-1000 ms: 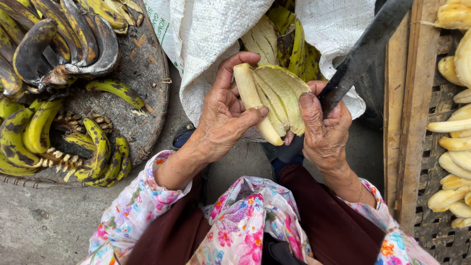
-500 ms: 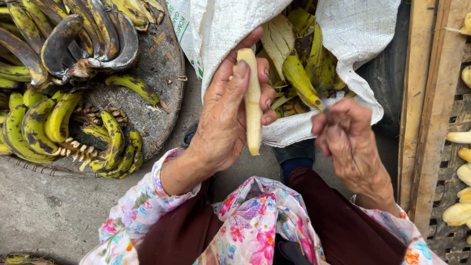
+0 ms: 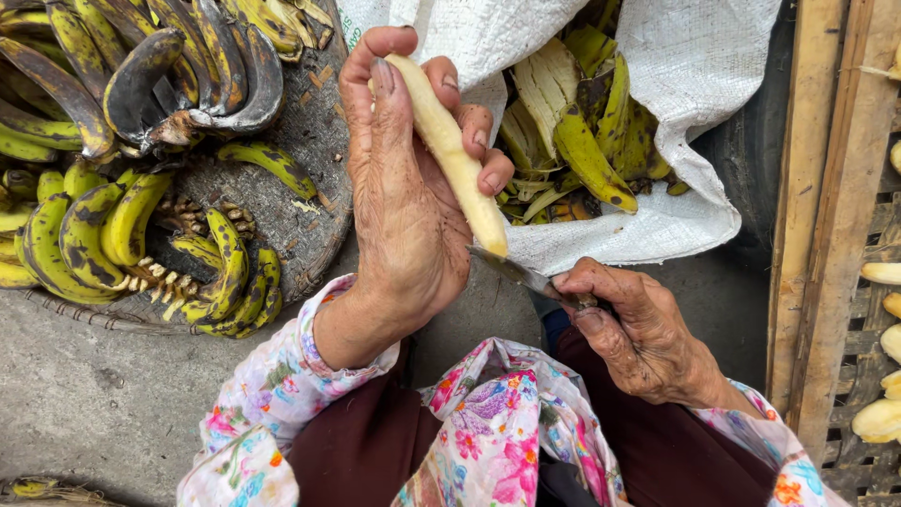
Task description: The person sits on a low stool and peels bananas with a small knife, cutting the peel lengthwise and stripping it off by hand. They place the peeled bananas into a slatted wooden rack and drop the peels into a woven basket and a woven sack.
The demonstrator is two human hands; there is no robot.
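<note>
The left hand (image 3: 404,207) held a peeled banana (image 3: 450,150) upright-slanted, its grip clenched around the pale fruit with the thumb and fingers wrapped along the upper half. The right hand (image 3: 638,329) had its grip clenched on the handle of a knife (image 3: 514,270), whose blade tip touched the banana's lower end. Behind the fruit lay a white sack (image 3: 676,84) opened over a heap of green and yellow banana peels (image 3: 587,141). To the left, a round woven tray (image 3: 300,178) carried bunches of unpeeled bananas (image 3: 113,216), green with black blotches. At the right edge, more peeled bananas (image 3: 882,418) lay on a slatted wooden rack (image 3: 826,235).
</note>
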